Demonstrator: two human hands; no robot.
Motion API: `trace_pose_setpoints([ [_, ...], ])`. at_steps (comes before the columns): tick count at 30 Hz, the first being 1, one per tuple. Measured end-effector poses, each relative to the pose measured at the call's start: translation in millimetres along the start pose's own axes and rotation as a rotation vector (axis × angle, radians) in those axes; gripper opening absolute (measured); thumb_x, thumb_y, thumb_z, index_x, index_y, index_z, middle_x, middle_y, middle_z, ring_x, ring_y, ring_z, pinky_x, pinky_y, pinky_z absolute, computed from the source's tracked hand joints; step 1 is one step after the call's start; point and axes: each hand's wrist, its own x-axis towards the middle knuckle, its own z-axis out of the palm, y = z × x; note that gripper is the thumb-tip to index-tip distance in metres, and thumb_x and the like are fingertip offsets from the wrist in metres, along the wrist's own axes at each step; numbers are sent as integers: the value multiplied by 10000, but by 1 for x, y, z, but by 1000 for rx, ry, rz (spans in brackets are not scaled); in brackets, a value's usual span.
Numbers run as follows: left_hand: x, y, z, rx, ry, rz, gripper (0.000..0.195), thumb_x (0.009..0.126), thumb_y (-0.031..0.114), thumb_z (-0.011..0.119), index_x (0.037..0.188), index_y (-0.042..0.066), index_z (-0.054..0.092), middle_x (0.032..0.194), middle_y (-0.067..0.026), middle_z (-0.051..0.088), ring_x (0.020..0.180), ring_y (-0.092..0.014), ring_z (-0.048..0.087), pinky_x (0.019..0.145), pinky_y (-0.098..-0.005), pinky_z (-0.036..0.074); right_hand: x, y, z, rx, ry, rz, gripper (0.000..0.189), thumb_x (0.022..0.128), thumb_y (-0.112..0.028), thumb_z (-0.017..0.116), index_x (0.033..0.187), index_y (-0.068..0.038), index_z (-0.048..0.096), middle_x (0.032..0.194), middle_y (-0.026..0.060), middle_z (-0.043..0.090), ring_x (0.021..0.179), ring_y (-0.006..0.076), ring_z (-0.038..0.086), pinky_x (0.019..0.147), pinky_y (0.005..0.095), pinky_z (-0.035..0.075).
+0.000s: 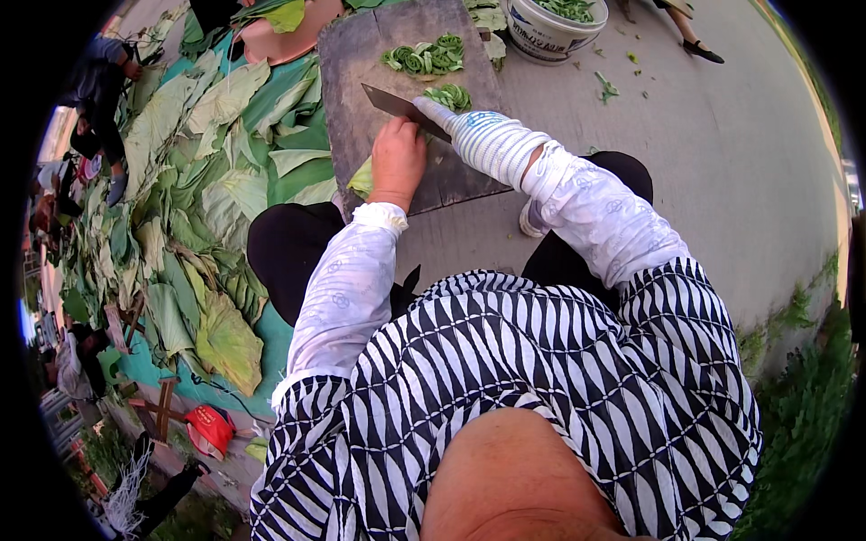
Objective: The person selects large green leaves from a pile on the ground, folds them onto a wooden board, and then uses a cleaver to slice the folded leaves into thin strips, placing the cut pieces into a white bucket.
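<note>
My right hand [482,138], in a white knitted glove with blue marks, grips a cleaver [398,107]. Its broad blade slants across a worn wooden board [352,57]. Against the near side of the blade, the curled fingers of my bare left hand [399,162] press down on a green leaf [362,179]. Most of that leaf is hidden under the hand; a pale green end shows at its left. Just beyond the blade sits a small pile of cut leaf strips [452,97]. A larger row of curled strips [426,57] lies farther up the board.
Large leaves [230,193] are heaped on a green sheet [270,351] to the left. A pink basin [291,40] stands behind the board's left side, a white bucket [551,34] of cut greens beyond its right. Other people [105,101] are at the far left.
</note>
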Motion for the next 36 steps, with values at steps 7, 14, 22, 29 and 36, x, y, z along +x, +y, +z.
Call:
trace_pose_setpoints([
  [7,2,8,4,16,-40,-34,141,724,88,611,852,31,629,910,-99,609,860,-309,574,754,-394,470,21,2,5,121,34,-7,484,918,-135,333,1396,-181,266,1073,216,595,963,346,596,846,410,454],
  [14,3,27,-13,85,21,57,137,725,96,621,850,47,648,917,-96,598,858,-307,554,760,-394,451,32,18,4,81,176,40,670,852,-67,432,1433,-235,144,994,218,608,836,355,622,738,431,488],
  [22,2,13,-8,5,49,-14,118,715,82,608,827,47,618,909,-97,587,844,-299,546,759,-397,439,1,11,-15,90,109,46,648,852,-65,436,1425,-218,176,837,228,623,695,352,627,620,455,486],
  [29,3,6,-10,-10,92,14,103,699,79,620,797,51,604,882,-92,592,819,-302,557,738,-398,451,-25,2,-18,52,18,20,676,838,-27,420,1432,-229,166,747,210,615,625,332,616,562,431,477],
  [36,-2,7,1,-4,90,31,95,700,86,619,786,47,608,855,-91,591,806,-299,560,729,-392,456,-32,13,-4,-1,7,-2,682,830,4,397,1432,-225,174,740,216,607,596,327,611,548,438,475],
])
